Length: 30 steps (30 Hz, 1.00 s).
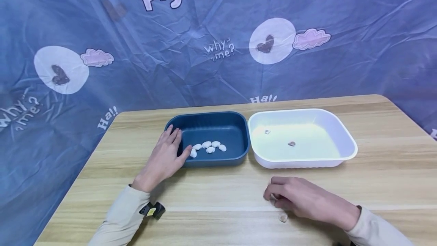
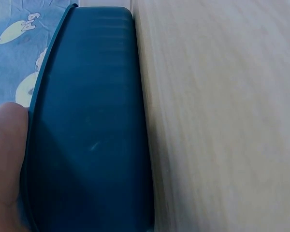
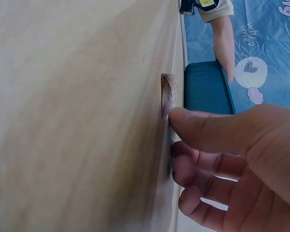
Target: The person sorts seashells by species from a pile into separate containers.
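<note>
Right hand (image 1: 302,198): it's working low on the table (image 1: 211,196), fingers bending towards the wood, and I'm judging this to be the picking-up step.
Grip: thumb and fingertips are standing close together, leaving a narrow gap; a pale piece (image 1: 272,201) is peeking out between them, perhaps a shell, but whether they're pinching it I cannot tell.
Loose shell (image 1: 283,217): it's lying on the wood just beside the thumb, on the near side.
Next pinch: I'd say it's calling for light, flat fingertip work, such small pieces probably being easy to lose.
Left hand (image 1: 165,158): it's resting over the left end of the blue tray (image 1: 218,162), fingers stretching loosely across the rim, seemingly steadying it.
White shells (image 1: 206,144): they're clustering inside the blue tray.
White tray (image 1: 304,164): it's standing right alongside, holding two small shells (image 1: 291,144).
In the way: curled fingers are screening the pickup spot, and both trays' walls are standing beyond.
Backdrop: a printed blue cloth (image 1: 170,79) is hanging behind everything.
</note>
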Each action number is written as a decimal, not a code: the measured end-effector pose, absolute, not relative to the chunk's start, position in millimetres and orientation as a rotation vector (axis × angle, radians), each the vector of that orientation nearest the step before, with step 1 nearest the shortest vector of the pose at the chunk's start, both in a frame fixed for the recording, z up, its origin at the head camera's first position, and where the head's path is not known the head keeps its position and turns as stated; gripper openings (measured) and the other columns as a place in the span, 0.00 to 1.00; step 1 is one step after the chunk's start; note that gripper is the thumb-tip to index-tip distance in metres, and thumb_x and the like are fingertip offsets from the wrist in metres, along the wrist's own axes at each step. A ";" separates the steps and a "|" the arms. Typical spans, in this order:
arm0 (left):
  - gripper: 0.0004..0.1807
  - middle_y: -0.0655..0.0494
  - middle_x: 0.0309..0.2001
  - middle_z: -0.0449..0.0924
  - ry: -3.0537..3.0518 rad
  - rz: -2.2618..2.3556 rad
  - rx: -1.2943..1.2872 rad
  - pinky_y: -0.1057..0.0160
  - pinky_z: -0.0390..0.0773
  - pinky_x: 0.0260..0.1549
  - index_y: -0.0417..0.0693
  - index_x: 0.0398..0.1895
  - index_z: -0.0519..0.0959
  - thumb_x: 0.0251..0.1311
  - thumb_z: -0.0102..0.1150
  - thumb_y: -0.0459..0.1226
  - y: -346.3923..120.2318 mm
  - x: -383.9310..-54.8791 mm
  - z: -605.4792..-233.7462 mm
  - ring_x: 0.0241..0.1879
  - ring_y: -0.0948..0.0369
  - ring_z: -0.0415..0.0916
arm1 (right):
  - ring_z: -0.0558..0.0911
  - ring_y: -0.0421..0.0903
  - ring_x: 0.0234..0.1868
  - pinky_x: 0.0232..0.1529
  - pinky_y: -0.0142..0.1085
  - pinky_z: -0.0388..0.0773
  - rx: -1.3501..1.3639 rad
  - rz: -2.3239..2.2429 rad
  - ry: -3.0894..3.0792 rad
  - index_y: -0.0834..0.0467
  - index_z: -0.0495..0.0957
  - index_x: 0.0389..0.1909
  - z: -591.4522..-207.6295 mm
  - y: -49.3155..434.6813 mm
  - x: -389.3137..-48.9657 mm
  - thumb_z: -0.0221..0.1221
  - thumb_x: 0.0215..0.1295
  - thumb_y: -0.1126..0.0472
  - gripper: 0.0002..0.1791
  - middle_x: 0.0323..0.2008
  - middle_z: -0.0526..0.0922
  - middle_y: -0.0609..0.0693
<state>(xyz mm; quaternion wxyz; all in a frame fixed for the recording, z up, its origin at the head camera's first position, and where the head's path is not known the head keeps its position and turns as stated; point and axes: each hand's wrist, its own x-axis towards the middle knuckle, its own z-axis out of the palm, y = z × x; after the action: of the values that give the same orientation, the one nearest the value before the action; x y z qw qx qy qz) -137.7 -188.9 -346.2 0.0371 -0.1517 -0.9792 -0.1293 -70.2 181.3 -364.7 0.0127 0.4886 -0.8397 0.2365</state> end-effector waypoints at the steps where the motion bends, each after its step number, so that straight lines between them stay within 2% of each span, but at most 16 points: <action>1: 0.40 0.35 0.71 0.56 -3.008 -0.396 -0.466 0.47 0.41 0.72 0.28 0.69 0.59 0.70 0.43 0.55 -189.0 -137.7 -346.7 0.75 0.44 0.39 | 0.69 0.26 0.30 0.29 0.19 0.67 1.505 0.744 -2.635 0.44 0.76 0.33 -365.1 181.3 -69.9 0.68 0.53 0.69 0.16 0.31 0.72 0.33; 7: 0.40 0.35 0.71 0.56 -3.004 -0.401 -0.476 0.47 0.41 0.71 0.27 0.69 0.60 0.70 0.43 0.55 -189.8 -137.3 -348.2 0.74 0.44 0.39 | 0.67 0.26 0.26 0.24 0.21 0.65 1.380 0.769 -2.755 0.43 0.70 0.25 -366.7 181.9 -68.5 0.69 0.56 0.56 0.14 0.27 0.68 0.31; 11: 0.39 0.34 0.71 0.56 -2.994 -0.407 -0.482 0.47 0.42 0.71 0.27 0.68 0.60 0.70 0.44 0.54 -190.7 -136.9 -348.4 0.74 0.44 0.39 | 0.67 0.26 0.26 0.25 0.22 0.66 1.362 0.765 -2.783 0.43 0.72 0.28 -367.0 182.4 -68.2 0.69 0.55 0.51 0.13 0.28 0.68 0.31; 16: 0.39 0.34 0.70 0.57 -2.987 -0.404 -0.485 0.47 0.42 0.71 0.27 0.68 0.61 0.70 0.44 0.54 -191.8 -136.7 -348.8 0.74 0.44 0.39 | 0.69 0.27 0.29 0.28 0.21 0.68 1.427 0.818 -2.697 0.46 0.77 0.36 -369.1 180.3 -68.3 0.70 0.53 0.61 0.14 0.30 0.71 0.33; 25: 0.40 0.35 0.70 0.57 -2.991 -0.391 -0.478 0.47 0.42 0.71 0.28 0.68 0.62 0.70 0.42 0.55 -191.8 -136.6 -349.2 0.74 0.44 0.40 | 0.72 0.28 0.32 0.31 0.17 0.69 1.498 0.872 -2.557 0.46 0.78 0.35 -372.8 179.6 -71.5 0.65 0.50 0.75 0.20 0.32 0.73 0.35; 30: 0.39 0.35 0.70 0.58 -2.990 -0.393 -0.478 0.47 0.42 0.71 0.28 0.68 0.62 0.70 0.42 0.55 -191.5 -136.1 -348.8 0.74 0.44 0.40 | 0.73 0.30 0.33 0.33 0.17 0.70 1.507 0.862 -2.524 0.47 0.80 0.38 -373.5 181.6 -74.0 0.64 0.47 0.78 0.24 0.33 0.74 0.36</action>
<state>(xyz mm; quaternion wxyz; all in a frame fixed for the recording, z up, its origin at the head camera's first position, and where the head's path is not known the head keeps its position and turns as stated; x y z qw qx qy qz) -136.1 -191.5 -348.8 0.0439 -0.1564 -0.9783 -0.1286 -74.0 181.6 -373.5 0.0392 0.4916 -0.8233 0.2811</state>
